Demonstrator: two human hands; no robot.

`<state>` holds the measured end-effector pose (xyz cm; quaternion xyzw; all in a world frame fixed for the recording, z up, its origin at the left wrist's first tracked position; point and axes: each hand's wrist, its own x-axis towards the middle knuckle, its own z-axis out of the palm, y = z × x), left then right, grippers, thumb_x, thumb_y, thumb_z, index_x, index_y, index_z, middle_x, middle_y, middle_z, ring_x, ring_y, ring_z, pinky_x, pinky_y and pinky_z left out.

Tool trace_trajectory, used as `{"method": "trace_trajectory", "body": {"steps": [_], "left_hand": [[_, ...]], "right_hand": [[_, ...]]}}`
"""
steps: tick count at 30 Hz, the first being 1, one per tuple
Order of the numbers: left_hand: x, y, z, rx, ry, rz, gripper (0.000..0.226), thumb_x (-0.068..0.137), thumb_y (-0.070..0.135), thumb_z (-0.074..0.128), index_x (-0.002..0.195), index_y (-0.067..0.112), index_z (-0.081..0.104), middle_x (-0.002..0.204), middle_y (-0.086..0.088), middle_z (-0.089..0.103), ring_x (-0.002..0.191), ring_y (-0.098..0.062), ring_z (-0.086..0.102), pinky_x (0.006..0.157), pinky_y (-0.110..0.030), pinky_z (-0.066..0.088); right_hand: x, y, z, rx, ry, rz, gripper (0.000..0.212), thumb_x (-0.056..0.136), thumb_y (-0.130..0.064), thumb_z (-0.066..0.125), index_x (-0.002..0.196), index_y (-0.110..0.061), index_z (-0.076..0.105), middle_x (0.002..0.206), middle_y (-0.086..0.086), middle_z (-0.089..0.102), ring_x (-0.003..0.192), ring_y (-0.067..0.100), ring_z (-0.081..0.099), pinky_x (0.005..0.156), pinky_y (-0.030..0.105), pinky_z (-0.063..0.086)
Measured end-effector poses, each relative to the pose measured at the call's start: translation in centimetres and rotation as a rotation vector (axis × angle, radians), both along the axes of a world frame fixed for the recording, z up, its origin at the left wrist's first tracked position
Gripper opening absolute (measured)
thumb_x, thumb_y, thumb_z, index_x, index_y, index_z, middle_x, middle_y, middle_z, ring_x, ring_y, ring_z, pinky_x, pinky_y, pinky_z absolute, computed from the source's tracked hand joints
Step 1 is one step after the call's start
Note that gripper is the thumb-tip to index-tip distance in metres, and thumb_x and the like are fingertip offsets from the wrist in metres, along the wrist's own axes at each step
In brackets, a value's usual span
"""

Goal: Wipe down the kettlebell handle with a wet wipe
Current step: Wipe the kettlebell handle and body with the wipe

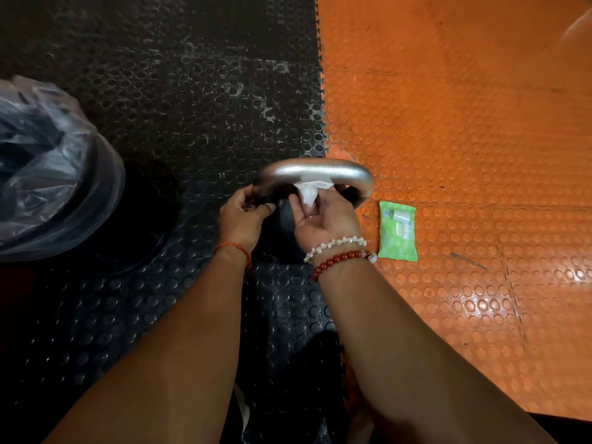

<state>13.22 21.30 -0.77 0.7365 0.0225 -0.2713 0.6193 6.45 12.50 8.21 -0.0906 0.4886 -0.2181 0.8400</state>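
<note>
1. L grip (245,216) curls round the handle (315,173) at its left end, steadies it.
2. R grip (323,216) pinches the wipe (309,190), pressed under the handle's middle.
3. Wiping looks underway, not done; right bend & top prob. left to do.
4. Wipe pack (397,230) lies on floor (464,155), just right.

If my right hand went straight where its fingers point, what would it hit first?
The right hand, pinching the crumpled white wet wipe, points at the curved silver metal kettlebell handle; it would likely press the wipe against that bar first, though depth is unclear.
</note>
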Motion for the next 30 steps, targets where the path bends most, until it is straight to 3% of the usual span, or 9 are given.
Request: {"method": "trace_trajectory", "body": {"steps": [3,7,11,16,20,22,25,30], "left_hand": [[-0.1,0.1,0.0,-0.010,0.001,0.002,0.032,0.078,0.002,0.072,0.105,0.020,0.067,0.098,-0.003,0.071,0.098,-0.022,0.066,0.094,-0.037,0.054],[-0.2,0.0,0.0,-0.021,0.012,0.009,0.032,0.078,0.003,0.072,0.100,0.026,0.066,0.094,0.002,0.070,0.094,-0.019,0.065,0.092,-0.035,0.054],[-0.1,0.1,-0.2,-0.030,0.006,0.016,0.032,0.078,0.003,0.072,0.096,0.029,0.067,0.096,0.001,0.071,0.097,-0.020,0.066,0.090,-0.032,0.054],[-0.1,0.0,-0.3,-0.038,0.004,0.016,0.034,0.078,0.003,0.072,0.098,0.029,0.066,0.090,0.006,0.069,0.090,-0.014,0.064,0.086,-0.027,0.053],[0.0,0.0,-0.5,-0.041,0.008,0.017,0.035,0.078,0.001,0.072,0.104,0.023,0.066,0.094,0.000,0.070,0.090,-0.016,0.064,0.087,-0.028,0.053],[-0.1,0.0,-0.5,-0.039,0.011,0.019,0.035,0.078,0.002,0.073,0.105,0.023,0.066,0.093,0.001,0.070,0.091,-0.016,0.064,0.088,-0.030,0.053],[-0.1,-0.2,-0.5,-0.038,0.024,0.025,0.035,0.078,0.001,0.073,0.104,0.024,0.066,0.090,0.005,0.068,0.089,-0.015,0.063,0.090,-0.032,0.053],[-0.2,-0.1,-0.5,-0.049,0.040,0.038,0.037,0.079,0.001,0.071,0.113,0.016,0.066,0.098,-0.003,0.070,0.094,-0.017,0.065,0.095,-0.037,0.053]], "right_hand": [[-0.3,0.0,-0.1,-0.013,-0.025,0.028,0.023,0.094,-0.002,0.044,0.108,-0.009,0.061,0.090,0.004,0.065,0.084,0.016,0.063,0.089,0.037,0.049],[0.2,-1.4,-0.3,0.021,-0.030,-0.092,0.028,0.094,-0.002,0.046,0.119,-0.006,0.058,0.090,0.006,0.064,0.106,0.020,0.061,0.096,0.040,0.048],[-0.4,0.1,-0.3,-0.010,-0.068,0.017,0.021,0.094,-0.002,0.043,0.097,-0.011,0.062,0.088,0.005,0.066,0.090,0.018,0.064,0.093,0.037,0.048],[0.1,-1.6,-0.6,0.022,-0.063,-0.115,0.029,0.095,-0.002,0.042,0.120,-0.005,0.056,0.094,0.007,0.066,0.116,0.025,0.058,0.093,0.040,0.048],[-0.1,0.4,-0.5,-0.004,-0.090,0.035,0.024,0.094,0.001,0.039,0.099,-0.010,0.059,0.089,0.008,0.065,0.098,0.021,0.063,0.095,0.039,0.046],[-0.4,-0.4,-0.5,-0.011,-0.076,0.000,0.023,0.094,0.003,0.038,0.099,-0.008,0.058,0.092,0.009,0.065,0.106,0.024,0.061,0.096,0.041,0.047],[0.2,-2.1,-0.7,0.047,-0.074,-0.138,0.029,0.094,0.002,0.040,0.118,-0.002,0.056,0.105,0.012,0.066,0.113,0.028,0.059,0.093,0.042,0.050],[-0.4,0.3,-0.6,0.007,-0.090,0.011,0.027,0.095,0.003,0.037,0.101,-0.008,0.060,0.088,0.008,0.065,0.087,0.021,0.062,0.094,0.039,0.049]]}}
